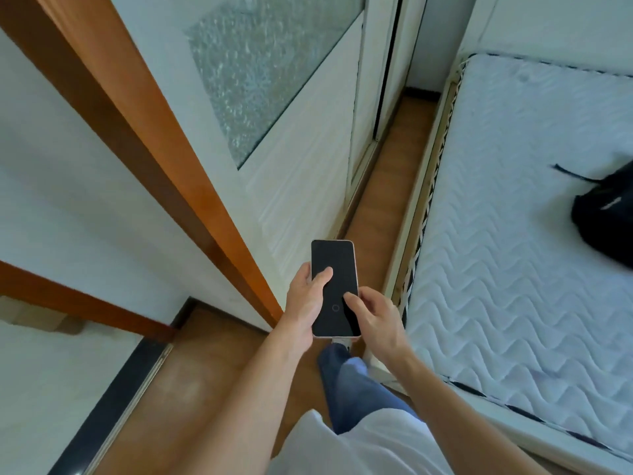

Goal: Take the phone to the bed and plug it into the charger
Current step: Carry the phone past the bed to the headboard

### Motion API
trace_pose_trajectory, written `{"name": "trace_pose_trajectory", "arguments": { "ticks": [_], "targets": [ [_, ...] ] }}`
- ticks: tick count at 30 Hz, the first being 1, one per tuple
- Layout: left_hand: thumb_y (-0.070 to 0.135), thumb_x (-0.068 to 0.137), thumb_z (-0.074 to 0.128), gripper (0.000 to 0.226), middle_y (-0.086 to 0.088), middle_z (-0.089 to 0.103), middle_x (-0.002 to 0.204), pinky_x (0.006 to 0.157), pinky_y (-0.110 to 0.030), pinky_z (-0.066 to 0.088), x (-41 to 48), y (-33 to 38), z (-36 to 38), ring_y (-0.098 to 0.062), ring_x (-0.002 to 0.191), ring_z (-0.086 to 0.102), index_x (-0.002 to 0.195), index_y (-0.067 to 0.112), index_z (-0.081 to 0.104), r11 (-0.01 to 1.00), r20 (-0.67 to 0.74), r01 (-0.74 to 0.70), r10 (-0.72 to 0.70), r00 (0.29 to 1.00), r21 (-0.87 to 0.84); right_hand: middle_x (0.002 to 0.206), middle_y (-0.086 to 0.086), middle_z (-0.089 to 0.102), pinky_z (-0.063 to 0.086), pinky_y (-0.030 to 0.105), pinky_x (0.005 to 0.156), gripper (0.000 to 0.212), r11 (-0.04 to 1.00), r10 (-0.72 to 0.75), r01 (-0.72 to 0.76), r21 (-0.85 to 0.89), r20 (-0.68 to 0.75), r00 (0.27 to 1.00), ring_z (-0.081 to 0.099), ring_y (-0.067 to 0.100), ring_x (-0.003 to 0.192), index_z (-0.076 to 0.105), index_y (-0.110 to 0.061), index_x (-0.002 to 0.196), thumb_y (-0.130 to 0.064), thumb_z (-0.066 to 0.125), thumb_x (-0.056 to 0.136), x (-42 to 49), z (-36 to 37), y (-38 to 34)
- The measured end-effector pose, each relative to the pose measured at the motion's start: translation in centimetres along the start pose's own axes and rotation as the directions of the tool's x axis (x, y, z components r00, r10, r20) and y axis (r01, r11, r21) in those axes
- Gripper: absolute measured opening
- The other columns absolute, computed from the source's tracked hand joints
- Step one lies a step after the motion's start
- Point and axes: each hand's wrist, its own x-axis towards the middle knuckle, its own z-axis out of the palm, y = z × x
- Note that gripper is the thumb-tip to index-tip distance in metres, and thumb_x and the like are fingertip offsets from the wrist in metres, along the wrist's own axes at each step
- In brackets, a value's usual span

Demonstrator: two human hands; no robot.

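A phone (337, 269) with a dark screen and a pale pink edge is held upright in front of me, above the wooden floor. My left hand (305, 299) grips its left side with the thumb lying on the screen. My right hand (375, 320) holds the lower right corner, thumb on the glass near a small circle mark. The bed (513, 252), a bare white quilted mattress, lies to my right. No charger or cable is in view.
A black backpack (606, 217) rests on the mattress at the right edge. A white door with frosted glass (274, 97) and a brown wooden door frame (154, 149) stand to the left. A narrow strip of wooden floor (387, 200) runs between door and bed.
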Motion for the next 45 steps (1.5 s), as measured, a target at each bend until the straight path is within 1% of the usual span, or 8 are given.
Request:
{"name": "trace_pose_trajectory", "arguments": {
  "ticks": [2,7,13,24,31,37,42,45],
  "targets": [
    [0.039,0.099,0.056,0.023,-0.007,0.070,0.111,0.088,-0.054,0.060,2.1,1.2,0.7,-0.028,0.099,0.070,0.119,0.029,0.058,1.000,0.008,0.000,0.000,1.000,0.023,0.076,0.003,0.072,0.056,0.032,0.057,0.026,1.000,0.010,-0.010,0.015,-0.008,1.000,0.070,0.018,0.072,0.066,-0.017,0.081,-0.035,0.055,0.097,2.3,-0.3,-0.1],
    [0.041,0.098,0.057,0.027,-0.008,0.068,0.115,0.090,-0.055,0.059,8.5,4.8,3.4,-0.028,0.102,0.069,0.122,0.028,0.055,0.998,0.008,0.012,-0.013,1.000,0.067,0.070,-0.004,0.066,0.043,0.011,0.046,0.025,0.996,0.020,-0.019,0.082,-0.014,1.000,0.064,-0.002,0.061,0.065,-0.011,0.082,-0.026,0.055,0.098,9.2,-2.0,-1.2],
    [0.037,0.099,0.056,0.023,-0.006,0.069,0.111,0.086,-0.049,0.061,17.8,10.8,9.6,-0.027,0.098,0.070,0.119,0.027,0.056,0.996,0.036,0.007,-0.010,0.999,0.092,0.077,-0.002,0.071,0.047,0.014,0.050,0.025,0.992,0.057,-0.049,0.115,-0.065,0.996,0.068,0.002,0.069,0.068,-0.011,0.089,-0.031,0.055,0.098,20.1,-6.9,-2.1],
    [0.042,0.097,0.057,0.024,-0.005,0.069,0.114,0.089,-0.055,0.059,28.2,20.2,21.2,-0.028,0.102,0.070,0.120,0.034,0.056,0.991,0.132,0.013,-0.031,0.991,0.132,0.085,-0.002,0.073,0.052,0.015,0.056,0.027,0.992,0.062,-0.046,0.120,-0.129,0.990,0.071,0.007,0.079,0.068,-0.015,0.097,-0.038,0.053,0.098,33.8,-17.5,-4.0],
    [0.039,0.099,0.055,0.013,-0.004,0.070,0.112,0.089,-0.052,0.060,33.0,23.9,26.3,-0.027,0.101,0.069,0.111,0.036,0.058,0.985,0.214,0.003,-0.041,0.976,0.175,0.080,0.005,0.071,0.050,0.016,0.051,0.027,0.985,0.097,-0.061,0.163,-0.218,0.971,0.070,0.008,0.073,0.067,-0.013,0.090,-0.035,0.054,0.098,38.6,-21.5,-4.6],
    [0.036,0.099,0.056,0.018,-0.005,0.071,0.112,0.090,-0.053,0.059,38.3,26.7,31.0,-0.028,0.101,0.070,0.116,0.032,0.060,0.980,0.290,0.011,-0.070,0.954,0.201,0.086,0.003,0.073,0.050,0.014,0.052,0.026,0.973,0.149,-0.090,0.210,-0.284,0.947,0.071,0.007,0.078,0.066,-0.011,0.100,-0.034,0.053,0.098,43.7,-25.0,-5.1],
    [0.036,0.098,0.057,0.022,-0.006,0.070,0.115,0.092,-0.051,0.058,44.2,30.3,35.2,-0.028,0.104,0.068,0.119,0.030,0.059,0.975,0.349,0.038,-0.115,0.930,0.218,0.075,-0.001,0.065,0.041,0.008,0.044,0.026,0.972,0.176,-0.103,0.211,-0.368,0.913,0.061,-0.009,0.057,0.062,-0.007,0.092,-0.029,0.052,0.100,50.1,-28.1,-6.1],
    [0.036,0.098,0.057,0.024,-0.007,0.070,0.116,0.093,-0.052,0.058,48.9,33.0,37.9,-0.029,0.105,0.068,0.121,0.029,0.059,0.972,0.380,0.049,-0.136,0.915,0.231,0.080,0.003,0.068,0.042,0.009,0.044,0.028,0.973,0.188,-0.110,0.205,-0.419,0.888,0.064,-0.003,0.062,0.064,-0.007,0.096,-0.032,0.051,0.099,55.3,-29.8,-6.6]
  ]
}}
